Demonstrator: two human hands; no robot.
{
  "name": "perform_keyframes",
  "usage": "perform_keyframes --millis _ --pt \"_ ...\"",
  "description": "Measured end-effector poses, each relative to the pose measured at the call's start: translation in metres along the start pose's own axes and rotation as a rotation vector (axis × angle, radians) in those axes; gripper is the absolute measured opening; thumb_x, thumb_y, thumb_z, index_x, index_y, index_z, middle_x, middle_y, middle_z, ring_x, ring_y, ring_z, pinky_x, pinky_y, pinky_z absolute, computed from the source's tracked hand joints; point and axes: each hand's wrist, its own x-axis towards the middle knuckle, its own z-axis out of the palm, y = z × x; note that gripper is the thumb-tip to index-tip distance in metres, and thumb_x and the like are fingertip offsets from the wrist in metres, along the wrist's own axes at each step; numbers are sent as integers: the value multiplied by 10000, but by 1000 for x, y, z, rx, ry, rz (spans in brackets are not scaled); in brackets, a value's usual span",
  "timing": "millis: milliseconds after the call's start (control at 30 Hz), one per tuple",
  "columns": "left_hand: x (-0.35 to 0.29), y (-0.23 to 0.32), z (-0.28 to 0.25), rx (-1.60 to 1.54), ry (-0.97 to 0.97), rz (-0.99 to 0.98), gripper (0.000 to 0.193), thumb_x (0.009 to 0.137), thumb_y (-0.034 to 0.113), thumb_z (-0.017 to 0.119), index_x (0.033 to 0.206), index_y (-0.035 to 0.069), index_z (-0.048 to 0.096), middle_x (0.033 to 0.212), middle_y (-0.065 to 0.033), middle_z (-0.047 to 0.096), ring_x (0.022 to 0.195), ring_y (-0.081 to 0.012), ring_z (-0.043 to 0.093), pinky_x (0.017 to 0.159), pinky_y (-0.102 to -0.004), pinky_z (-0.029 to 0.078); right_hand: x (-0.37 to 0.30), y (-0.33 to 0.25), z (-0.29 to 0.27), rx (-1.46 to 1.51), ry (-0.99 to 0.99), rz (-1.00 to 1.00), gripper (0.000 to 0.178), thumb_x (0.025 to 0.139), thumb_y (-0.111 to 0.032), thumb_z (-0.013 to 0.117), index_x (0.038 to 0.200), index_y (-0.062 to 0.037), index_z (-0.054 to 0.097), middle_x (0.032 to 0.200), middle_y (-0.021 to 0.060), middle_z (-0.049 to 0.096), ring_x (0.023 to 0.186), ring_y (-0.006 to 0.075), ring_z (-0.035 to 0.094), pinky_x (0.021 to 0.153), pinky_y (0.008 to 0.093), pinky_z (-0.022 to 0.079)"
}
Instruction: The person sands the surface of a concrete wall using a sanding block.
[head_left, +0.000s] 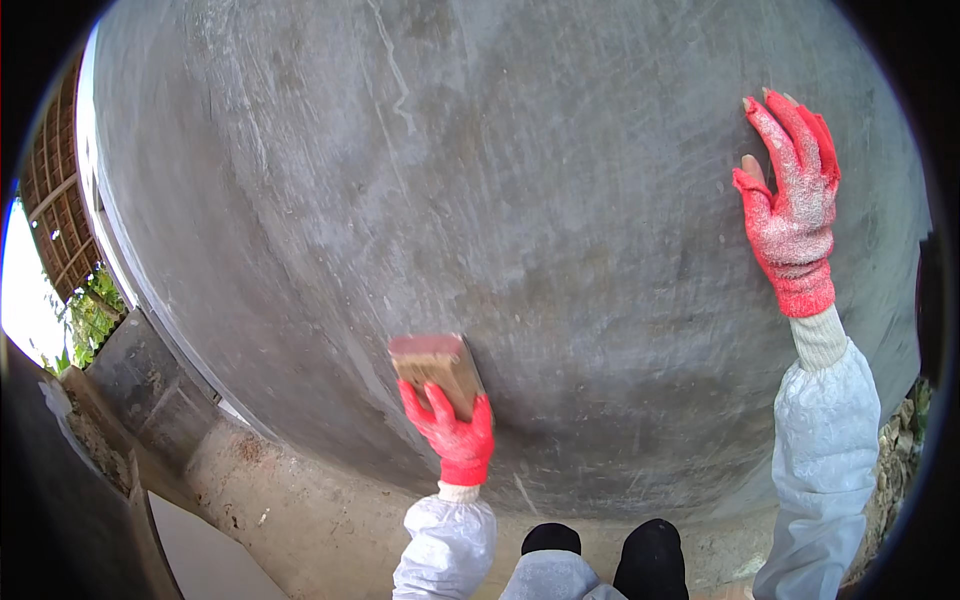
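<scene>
My left hand [455,440], in a red glove, is closed around the lower end of a wooden sanding block [440,362]. The block has a reddish far end and lies against the grey plastered wall [560,240], its outline slightly blurred. Higher up on the right, my right hand [797,195] rests on the same wall with its fingers stretched out and nothing in it. Its red glove is dusted whitish, and bare fingertips poke out of it. What lies under the block is hidden.
My feet in black footwear [652,560] stand on the dusty floor [330,510] below the wall. To the left are a low grey wall [145,380], a white panel [205,550], green plants [95,315] and a thatched roof [60,200]. Rough stones [890,470] show at the lower right.
</scene>
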Motion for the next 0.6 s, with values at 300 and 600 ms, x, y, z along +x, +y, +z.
perform_keyframes --millis 300,600 --pt "111 11 1 -9 62 39 831 843 146 739 1559 126 319 1588 -234 209 1448 -451 261 1151 -525 297 -2 0 -3 -4 -27 15 539 773 -64 755 1293 -132 627 1372 53 561 1277 326 491 1106 447 392" --pt "136 14 5 -85 91 148 842 790 138 776 1532 136 377 1561 -237 265 1430 -451 307 1136 -518 325 -3 4 -3 -5 -9 24 553 769 -64 754 1302 -127 620 1380 59 553 1305 328 468 1114 454 380"
